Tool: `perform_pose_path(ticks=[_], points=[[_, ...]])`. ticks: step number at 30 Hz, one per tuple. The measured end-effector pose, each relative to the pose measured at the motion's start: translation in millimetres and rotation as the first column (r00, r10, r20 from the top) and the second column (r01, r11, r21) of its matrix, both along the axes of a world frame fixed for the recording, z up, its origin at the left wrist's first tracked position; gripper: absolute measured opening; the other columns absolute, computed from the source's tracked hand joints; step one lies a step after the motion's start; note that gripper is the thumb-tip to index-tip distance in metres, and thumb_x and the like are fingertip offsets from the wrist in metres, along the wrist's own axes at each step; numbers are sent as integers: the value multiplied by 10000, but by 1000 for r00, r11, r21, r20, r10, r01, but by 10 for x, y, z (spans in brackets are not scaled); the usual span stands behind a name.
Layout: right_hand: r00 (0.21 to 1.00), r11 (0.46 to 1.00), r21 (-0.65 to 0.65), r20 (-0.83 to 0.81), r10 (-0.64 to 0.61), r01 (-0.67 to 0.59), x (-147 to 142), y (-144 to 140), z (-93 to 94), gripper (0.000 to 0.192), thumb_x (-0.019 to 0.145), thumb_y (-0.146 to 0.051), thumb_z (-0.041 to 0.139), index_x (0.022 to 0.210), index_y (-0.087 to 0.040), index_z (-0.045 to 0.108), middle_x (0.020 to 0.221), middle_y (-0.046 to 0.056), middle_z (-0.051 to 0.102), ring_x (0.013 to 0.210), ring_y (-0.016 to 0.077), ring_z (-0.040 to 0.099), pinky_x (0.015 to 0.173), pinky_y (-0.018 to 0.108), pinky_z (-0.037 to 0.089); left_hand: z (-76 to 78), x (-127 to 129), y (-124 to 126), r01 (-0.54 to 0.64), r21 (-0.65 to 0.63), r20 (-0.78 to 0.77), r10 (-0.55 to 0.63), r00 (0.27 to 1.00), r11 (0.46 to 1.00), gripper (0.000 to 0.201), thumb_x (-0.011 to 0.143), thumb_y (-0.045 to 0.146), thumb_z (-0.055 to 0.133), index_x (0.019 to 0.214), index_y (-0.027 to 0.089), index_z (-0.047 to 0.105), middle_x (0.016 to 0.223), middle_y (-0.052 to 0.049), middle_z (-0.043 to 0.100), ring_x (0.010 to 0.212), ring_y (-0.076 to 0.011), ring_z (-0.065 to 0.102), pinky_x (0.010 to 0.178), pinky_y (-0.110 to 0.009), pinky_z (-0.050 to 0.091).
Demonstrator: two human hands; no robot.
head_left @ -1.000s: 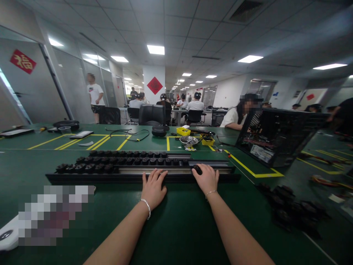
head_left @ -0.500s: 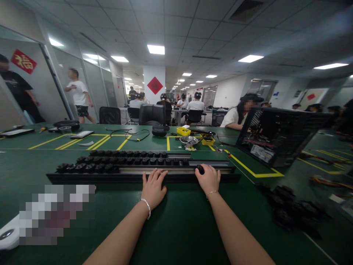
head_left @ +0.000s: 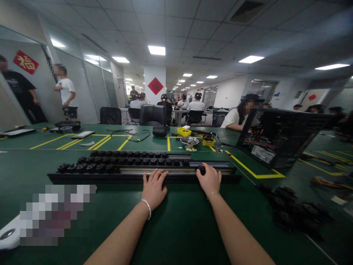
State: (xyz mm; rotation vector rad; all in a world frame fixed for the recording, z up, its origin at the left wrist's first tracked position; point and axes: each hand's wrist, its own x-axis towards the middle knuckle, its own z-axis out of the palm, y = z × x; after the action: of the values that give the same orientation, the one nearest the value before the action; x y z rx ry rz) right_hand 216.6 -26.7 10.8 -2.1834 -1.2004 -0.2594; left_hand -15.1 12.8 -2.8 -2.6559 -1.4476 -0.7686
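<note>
A long black rail tray (head_left: pixel 82 177) lies across the green table (head_left: pixel 176 228) in front of me, with rows of small black round parts (head_left: pixel 91 167) filling its left and far slots. My left hand (head_left: pixel 153 187) rests flat on the tray's near edge, fingers spread, holding nothing. My right hand (head_left: pixel 210 179) is curled over a single black round part (head_left: pixel 202 169) at the near metal rail, fingertips on it.
A pile of loose black parts (head_left: pixel 295 211) lies at the right. An open black computer case (head_left: pixel 278 136) stands at the back right. Yellow bins (head_left: pixel 184 131) and a metal bowl (head_left: pixel 189 141) sit behind the tray. Seated people work at far tables; two people stand at the left.
My right hand has slid the black part slightly to the right along the rail. My left hand stays put. A person at the left walked further left and a second one appeared.
</note>
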Motion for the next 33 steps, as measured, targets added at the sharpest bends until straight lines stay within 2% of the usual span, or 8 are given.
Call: perform_pose_path(ticks=[8,19,33], points=[[1000,999,19,-5,-27,27,29,24,-38,450,783,-366,418,1188,-199,520,1134,77,600,1141,223,444,1040,449,134,-4,8,-5,-3,8,2,3,1000,1000,567,728,216,482,1278,329,401,1338,-7,457,1300,-237,287,1081,-576,18],[999,1000,4,-24,-29,29,36,-5,7,466,775,-341,409,1208,-197,505,1139,81,595,1143,236,443,1039,458,146,16,2,-11,-8,-8,-5,8,1000,1000,563,731,223,483,1278,331,402,1338,-10,458,1303,-240,285,1083,-573,20],[998,998,-14,22,-60,61,77,19,-38,485,781,-356,393,1222,-182,498,1144,100,590,1155,250,432,1026,468,171,23,13,-26,-21,-9,-5,21,1000,1000,573,724,201,488,1275,335,405,1333,-10,458,1300,-241,285,1085,-575,32]])
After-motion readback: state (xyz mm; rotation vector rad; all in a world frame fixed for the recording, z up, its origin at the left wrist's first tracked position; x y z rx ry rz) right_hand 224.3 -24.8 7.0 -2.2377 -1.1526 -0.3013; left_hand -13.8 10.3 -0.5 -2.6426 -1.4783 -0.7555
